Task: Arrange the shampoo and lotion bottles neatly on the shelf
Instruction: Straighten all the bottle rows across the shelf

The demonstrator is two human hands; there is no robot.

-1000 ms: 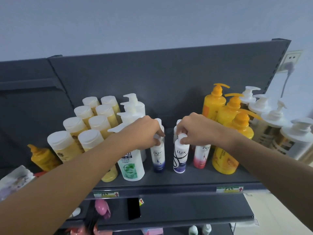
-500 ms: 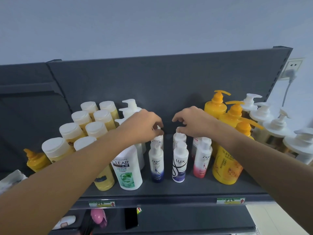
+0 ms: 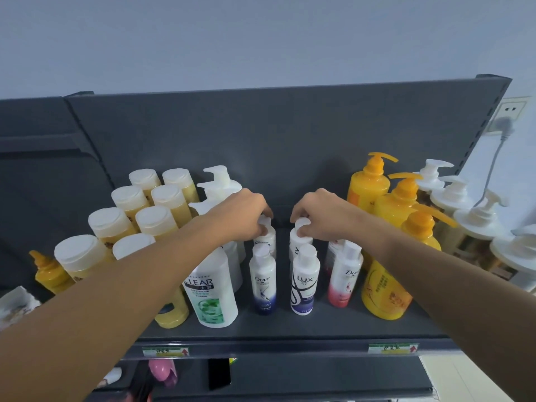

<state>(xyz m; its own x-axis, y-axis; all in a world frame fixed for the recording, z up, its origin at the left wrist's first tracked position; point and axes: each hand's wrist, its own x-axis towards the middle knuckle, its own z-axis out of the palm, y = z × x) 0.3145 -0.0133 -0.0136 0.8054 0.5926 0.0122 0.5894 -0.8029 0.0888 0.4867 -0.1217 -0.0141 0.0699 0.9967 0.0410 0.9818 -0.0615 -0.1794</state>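
While bare shelf (image 3: pixel 280 236) is showing between them, your left hand (image 3: pixel 246 216) and right hand (image 3: pixel 322 216) are pinching bottle caps (image 3: pixel 301 224), pump bottles (image 3: pixel 374 184) crowding outside.

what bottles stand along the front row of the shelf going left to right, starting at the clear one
Clear bottle → blue Dove bottle → Lux bottle → pink Dove bottle → large yellow pump bottle

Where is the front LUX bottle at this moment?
In the head view, the LUX bottle stands front centre on the shelf, between the blue Dove bottle at left and the pink Dove bottle at right.
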